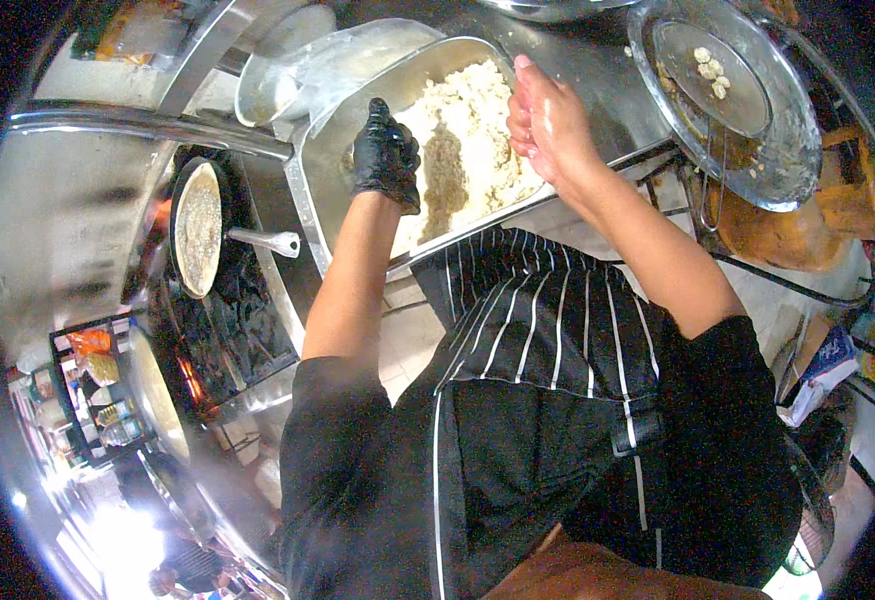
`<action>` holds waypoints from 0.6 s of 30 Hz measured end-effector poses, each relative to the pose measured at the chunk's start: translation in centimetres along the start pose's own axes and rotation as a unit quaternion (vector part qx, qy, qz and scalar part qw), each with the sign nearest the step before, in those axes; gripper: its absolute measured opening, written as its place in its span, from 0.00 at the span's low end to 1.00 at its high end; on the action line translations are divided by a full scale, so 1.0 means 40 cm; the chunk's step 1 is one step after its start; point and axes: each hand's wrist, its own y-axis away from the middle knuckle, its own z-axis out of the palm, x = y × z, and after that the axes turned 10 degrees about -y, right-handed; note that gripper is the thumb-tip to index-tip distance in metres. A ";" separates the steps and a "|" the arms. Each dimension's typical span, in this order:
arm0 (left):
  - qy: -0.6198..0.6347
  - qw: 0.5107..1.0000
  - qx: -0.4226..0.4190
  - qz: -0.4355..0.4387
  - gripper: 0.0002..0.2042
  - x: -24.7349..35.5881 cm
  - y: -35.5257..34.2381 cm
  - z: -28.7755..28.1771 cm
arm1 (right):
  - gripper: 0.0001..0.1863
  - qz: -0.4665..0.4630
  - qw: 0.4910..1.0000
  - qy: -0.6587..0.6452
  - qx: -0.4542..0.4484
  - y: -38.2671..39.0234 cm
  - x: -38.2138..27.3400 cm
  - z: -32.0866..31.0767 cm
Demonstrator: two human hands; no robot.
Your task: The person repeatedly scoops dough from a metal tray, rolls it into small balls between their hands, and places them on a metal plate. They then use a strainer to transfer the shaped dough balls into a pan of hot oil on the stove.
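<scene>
A rectangular steel tray [330, 212] holds a pale crumbly dough-like mixture [474, 110]. My left hand [386, 152], in a black glove, is over the tray's left part, fingers curled closed; what they hold, if anything, is hidden. My bare right hand [543, 125] is over the tray's right edge, thumb up and fingers curled, with a wet sheen; I cannot make out anything inside it. A clear plastic bag [348, 60] lies behind the tray on a pale container [258, 95].
At left, a pan with a round flatbread [196, 228] sits on a black stove [233, 340] with visible flame. At right are a wide steel bowl [788, 130] with small pale lumps and an orange-brown wooden item [773, 235]. A steel rail [88, 121] runs along the upper left.
</scene>
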 end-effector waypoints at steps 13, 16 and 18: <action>-0.036 0.976 -0.197 0.086 0.21 0.006 -0.002 -0.040 | 0.14 0.022 0.996 0.048 -0.076 0.032 -0.038 -0.074; -0.004 0.977 -0.185 0.109 0.19 0.002 0.021 0.005 | 0.15 0.022 1.000 -0.018 -0.012 0.038 -0.022 -0.072; 0.152 0.963 -0.219 0.036 0.20 0.013 0.047 0.040 | 0.19 0.025 0.998 -0.050 0.041 0.044 -0.019 -0.043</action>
